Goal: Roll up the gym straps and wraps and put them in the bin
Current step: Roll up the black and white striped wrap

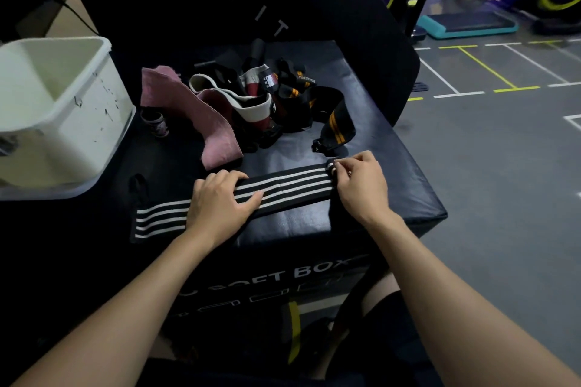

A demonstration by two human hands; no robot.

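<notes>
Both hands are on the long black elastic wrap with four white stripes (283,187), which lies flat across the top of the black padded plyo box (361,223). Flat and relaxed, the left hand (220,201) presses the wrap's middle down with straight fingers. At the wrap's far right end the right hand (358,182) pinches a small started roll between curled fingertips and thumb.

Judging by how it drapes, the wrap is light, soft and stretchy, limp rather than stiff, so it should roll easily but may spring loose or skew if tension drops. The best hold looks to be the roll itself, pinched across its full width, with the other palm keeping the tail flat.

Beyond the hands lies a tangled pile: a pink fabric wrap (217,135) and black straps with orange stripes (333,116). Left of the left hand and farther away stands the white plastic bin (103,110).
</notes>
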